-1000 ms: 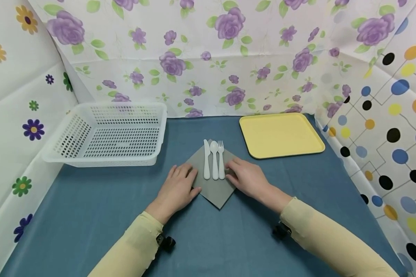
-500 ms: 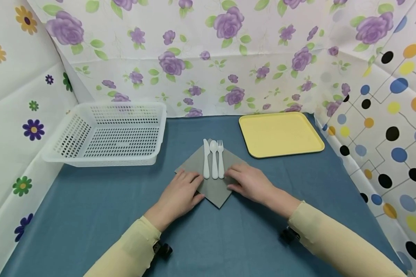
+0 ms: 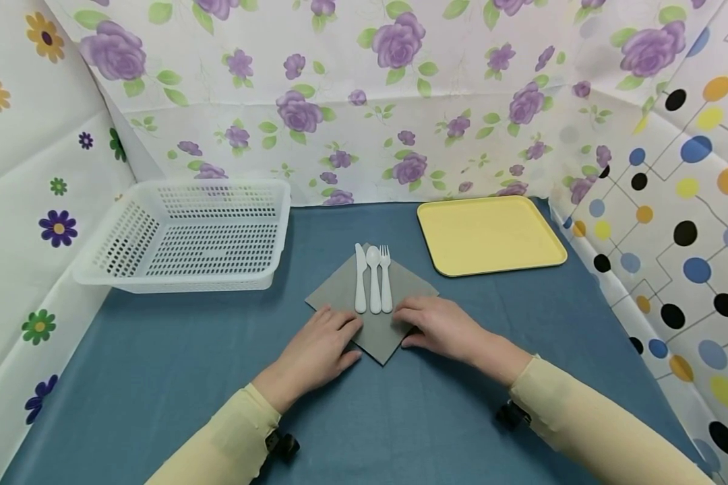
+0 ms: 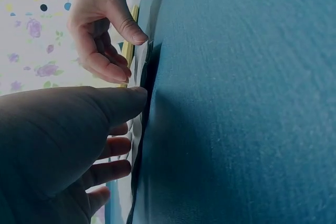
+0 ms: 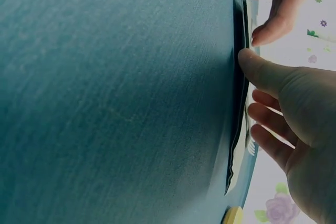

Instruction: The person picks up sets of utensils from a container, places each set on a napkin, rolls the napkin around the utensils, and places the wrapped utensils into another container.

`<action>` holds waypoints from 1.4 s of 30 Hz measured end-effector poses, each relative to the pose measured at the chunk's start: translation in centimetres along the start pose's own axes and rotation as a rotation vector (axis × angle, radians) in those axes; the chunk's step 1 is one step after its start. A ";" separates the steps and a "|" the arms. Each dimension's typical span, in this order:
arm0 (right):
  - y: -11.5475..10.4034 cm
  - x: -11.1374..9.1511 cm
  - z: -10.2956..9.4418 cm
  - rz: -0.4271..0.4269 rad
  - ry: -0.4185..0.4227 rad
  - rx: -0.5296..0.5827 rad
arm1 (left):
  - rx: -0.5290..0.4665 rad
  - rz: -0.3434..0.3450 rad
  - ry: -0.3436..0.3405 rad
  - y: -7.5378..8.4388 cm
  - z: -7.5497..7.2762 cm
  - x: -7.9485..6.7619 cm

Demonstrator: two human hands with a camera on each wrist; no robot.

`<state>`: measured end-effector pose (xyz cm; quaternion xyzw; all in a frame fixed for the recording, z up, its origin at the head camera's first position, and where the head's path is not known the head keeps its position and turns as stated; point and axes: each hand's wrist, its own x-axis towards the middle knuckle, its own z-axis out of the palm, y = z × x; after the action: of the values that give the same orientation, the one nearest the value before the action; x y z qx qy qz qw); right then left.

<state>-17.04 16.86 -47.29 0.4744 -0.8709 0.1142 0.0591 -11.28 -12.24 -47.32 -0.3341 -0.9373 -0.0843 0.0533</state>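
A folded grey napkin (image 3: 379, 337) lies in a diamond on the blue cloth, one corner toward the person. White plastic cutlery rests side by side on it: a knife (image 3: 360, 286), a spoon (image 3: 374, 283) and a fork (image 3: 385, 286). My left hand (image 3: 315, 350) rests at the napkin's lower left edge, fingers on top and thumb at the border. On the lower right edge, my right hand (image 3: 439, 327) touches the napkin with loosely bent fingers. In the right wrist view, the thumb (image 5: 257, 69) sits right at the napkin's edge, the other fingers apart from it.
A white perforated plastic basket (image 3: 267, 279) stands at the back left. At the back right is a flat yellow tray (image 3: 491, 236). Blue cloth (image 3: 188, 377) covers the table, with patterned sheets (image 3: 352, 148) hanging behind and at both sides.
My left hand has slid down and right along the napkin's edge, uncovering its left corner. My right hand has shifted slightly down its own edge, and the right corner now shows. The cutlery stays put.
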 end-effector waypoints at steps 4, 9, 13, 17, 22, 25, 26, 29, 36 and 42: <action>-0.1 0.0 0.0 -0.015 -0.015 -0.008 | -0.001 0.007 0.002 0.0 0.1 -0.1; -0.1 -0.1 0.1 -0.007 -0.015 -0.016 | 0.005 0.015 0.008 0.0 0.2 -0.1; -0.1 -0.1 0.2 -0.021 -0.003 -0.014 | 0.007 0.019 0.005 -0.1 0.2 0.0; -0.1 -0.1 0.3 -0.044 0.013 -0.018 | 0.009 0.019 0.003 -0.1 0.2 0.0; -0.1 -0.1 0.4 -0.073 0.030 -0.034 | 0.008 0.021 0.003 -0.2 0.2 0.1; -0.2 -0.1 0.5 -0.086 0.037 -0.044 | 0.007 0.024 0.004 -0.2 0.1 0.0; -0.2 0.0 0.6 -0.088 0.038 -0.048 | 0.006 0.025 0.004 -0.2 0.1 0.0; -0.2 0.0 0.7 -0.089 0.045 -0.060 | 0.004 0.027 0.004 -0.2 0.1 0.1; -0.1 0.0 1.2 -0.073 0.068 -0.058 | 0.009 0.034 0.017 -0.4 0.1 0.3; 0.0 0.1 1.0 -0.023 0.084 0.004 | 0.001 0.023 0.027 -0.5 0.1 0.5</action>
<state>-17.06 16.48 -48.21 0.4793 -0.8618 0.1351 0.0962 -11.96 -12.31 -47.40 -0.3436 -0.9326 -0.0877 0.0673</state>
